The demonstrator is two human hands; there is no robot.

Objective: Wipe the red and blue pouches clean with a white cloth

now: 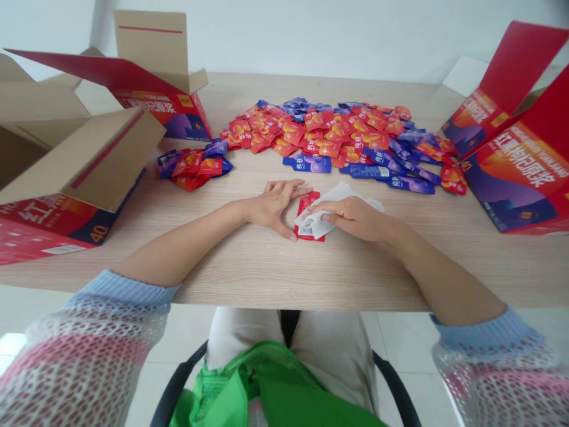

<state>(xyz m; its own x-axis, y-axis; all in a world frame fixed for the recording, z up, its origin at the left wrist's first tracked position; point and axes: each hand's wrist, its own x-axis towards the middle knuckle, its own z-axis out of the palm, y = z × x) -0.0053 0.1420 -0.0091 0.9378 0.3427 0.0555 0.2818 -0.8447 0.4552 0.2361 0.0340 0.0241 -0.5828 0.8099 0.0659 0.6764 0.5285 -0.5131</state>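
A red sachet [313,236] lies flat on the wooden table, its barcode side facing up. My left hand [274,209] rests beside it with fingers spread, the thumb and fingertips at the sachet's left edge. In my right hand [355,218] is a white tissue [341,193], pressed onto the sachet and covering much of it. Beyond my hands spreads a large heap of red and blue sachets [326,133]. A smaller pile of sachets [195,166] sits to the left, past my left hand.
Open red cartons stand on both sides: a near left carton [57,219], a far left carton [186,112], a near right carton [518,178] and a far right carton [478,121]. Their flaps stick out over the table [249,273]. Its front edge runs just above my lap.
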